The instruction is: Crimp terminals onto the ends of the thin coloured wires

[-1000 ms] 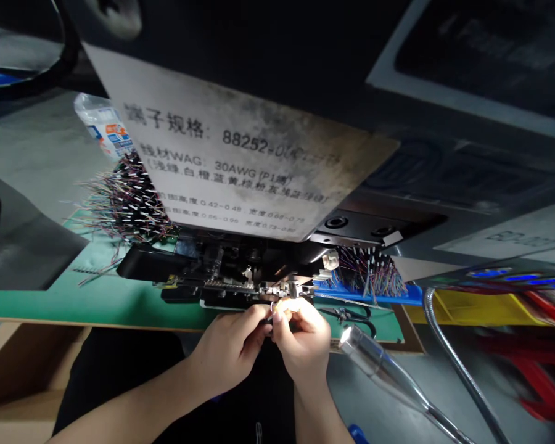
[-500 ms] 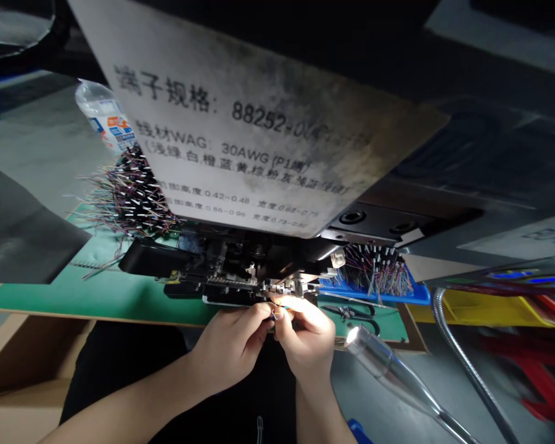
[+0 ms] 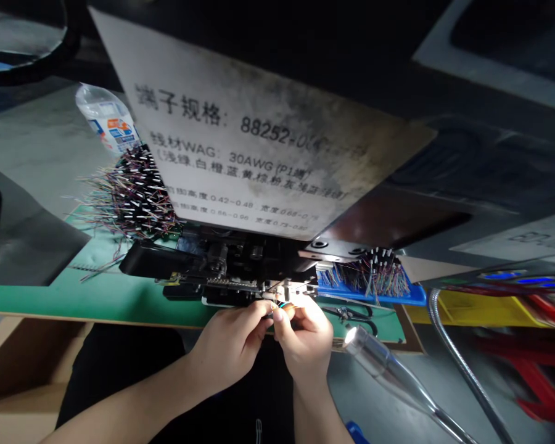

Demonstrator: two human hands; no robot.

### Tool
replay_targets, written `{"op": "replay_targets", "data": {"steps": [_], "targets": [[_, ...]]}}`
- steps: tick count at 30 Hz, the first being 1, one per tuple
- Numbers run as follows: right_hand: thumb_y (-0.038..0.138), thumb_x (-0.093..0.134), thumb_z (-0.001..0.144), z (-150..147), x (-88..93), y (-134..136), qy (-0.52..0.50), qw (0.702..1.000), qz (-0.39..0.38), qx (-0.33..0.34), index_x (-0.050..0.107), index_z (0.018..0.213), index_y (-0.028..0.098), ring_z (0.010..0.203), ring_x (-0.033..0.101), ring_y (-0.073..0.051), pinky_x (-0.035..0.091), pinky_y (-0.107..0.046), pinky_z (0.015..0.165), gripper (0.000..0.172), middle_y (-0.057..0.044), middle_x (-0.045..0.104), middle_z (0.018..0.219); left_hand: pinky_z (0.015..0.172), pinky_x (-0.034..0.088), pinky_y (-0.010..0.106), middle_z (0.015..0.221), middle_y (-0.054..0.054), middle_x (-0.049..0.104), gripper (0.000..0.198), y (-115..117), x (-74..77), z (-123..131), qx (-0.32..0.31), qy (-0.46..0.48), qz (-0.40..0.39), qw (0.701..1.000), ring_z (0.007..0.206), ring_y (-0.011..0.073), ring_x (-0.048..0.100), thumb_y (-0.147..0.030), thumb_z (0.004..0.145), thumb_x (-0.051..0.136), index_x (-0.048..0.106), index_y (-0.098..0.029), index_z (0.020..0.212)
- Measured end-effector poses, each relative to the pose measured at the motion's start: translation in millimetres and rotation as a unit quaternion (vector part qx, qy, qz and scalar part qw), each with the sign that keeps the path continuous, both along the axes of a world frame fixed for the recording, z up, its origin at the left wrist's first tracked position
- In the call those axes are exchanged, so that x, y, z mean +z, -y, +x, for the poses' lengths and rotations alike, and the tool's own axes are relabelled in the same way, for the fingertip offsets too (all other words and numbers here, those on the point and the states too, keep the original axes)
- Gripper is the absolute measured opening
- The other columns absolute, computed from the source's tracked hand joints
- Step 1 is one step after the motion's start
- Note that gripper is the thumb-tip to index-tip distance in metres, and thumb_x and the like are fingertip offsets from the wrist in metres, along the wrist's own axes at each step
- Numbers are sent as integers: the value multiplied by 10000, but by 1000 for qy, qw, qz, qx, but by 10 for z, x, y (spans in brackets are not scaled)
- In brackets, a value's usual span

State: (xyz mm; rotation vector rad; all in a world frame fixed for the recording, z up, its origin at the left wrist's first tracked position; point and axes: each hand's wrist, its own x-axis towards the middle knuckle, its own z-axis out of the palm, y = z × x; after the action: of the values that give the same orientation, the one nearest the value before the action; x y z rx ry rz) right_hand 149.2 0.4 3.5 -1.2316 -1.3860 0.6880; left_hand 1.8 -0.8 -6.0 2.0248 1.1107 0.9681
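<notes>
My left hand (image 3: 231,345) and my right hand (image 3: 305,339) meet fingertip to fingertip just below the black crimping tool (image 3: 222,271) of a machine. Both pinch a thin bundle of coloured wires (image 3: 284,305) held up at the tool's lit front edge. A soiled white spec sheet (image 3: 259,142) with printed text hangs over the tool and hides its upper part.
A heap of cut wires (image 3: 129,197) lies left of the tool on a green mat (image 3: 97,296); more wires fill a blue tray (image 3: 374,277) on the right. A gooseneck lamp (image 3: 374,361) shines from lower right. Yellow bin (image 3: 481,308), plastic bottle (image 3: 106,120), cardboard box (image 3: 9,370).
The machine's upper part has dropped lower over the right side of the tool. My hands stay pinched together at the same spot, shifted only slightly.
</notes>
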Motion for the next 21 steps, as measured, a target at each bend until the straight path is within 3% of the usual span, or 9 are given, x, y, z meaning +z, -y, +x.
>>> {"op": "replay_targets", "data": {"steps": [2,6,12,21], "targets": [[243,673,843,-19,26,3,-2,1000,-1,-6,570,592,188,451,428,-94,416,-217,431,277,48,462,508,704,557,264,894,18,739,165,-1,0,5,3,-10,5,1000,827,193,731,-176,974,424,544,-229,1073],[216,654,840,-28,32,0,-1,1000,-3,-7,699,840,173,437,434,-100,423,-227,434,62,57,476,503,630,534,257,855,16,734,139,-8,-7,21,12,-37,19,999,745,195,724,-155,952,430,537,-228,1002],[76,632,812,38,-7,-12,41,997,64,18,726,894,196,599,654,-151,555,-248,555,173,-28,730,766,568,514,267,805,21,730,164,-7,-13,44,22,-67,39,997,675,211,715,-105,899,444,534,-224,967],[35,630,811,84,-42,-8,84,989,120,35,729,1037,247,815,744,-203,621,-291,694,325,-38,776,940,600,523,261,847,18,735,187,-13,12,49,14,-59,28,998,721,202,718,-110,905,445,545,-228,1010]]}}
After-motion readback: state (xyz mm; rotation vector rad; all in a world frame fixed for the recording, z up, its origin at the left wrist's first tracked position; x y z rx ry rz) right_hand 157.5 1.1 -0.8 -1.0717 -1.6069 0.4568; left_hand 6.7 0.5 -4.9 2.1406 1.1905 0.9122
